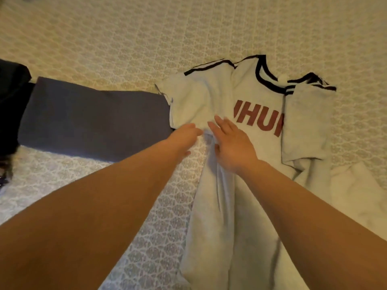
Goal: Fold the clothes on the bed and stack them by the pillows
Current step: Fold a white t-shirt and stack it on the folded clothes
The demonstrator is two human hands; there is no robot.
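Head view: on the grey T-shirt (pixel 247 97), the right hand (pixel 232 145) lies flat with straight fingers; the left hand (pixel 186 137) touches its left fold, grip unclear; a dark folded cloth (pixel 94 118) lies left of the T-shirt.

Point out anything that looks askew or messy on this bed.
The pale T-shirt lies crooked: its side by the left hand is bunched into long creases, and the sleeve on the right is folded over, cutting off the red lettering. The right hand rests flat on it. The folded grey garment looks tidy.
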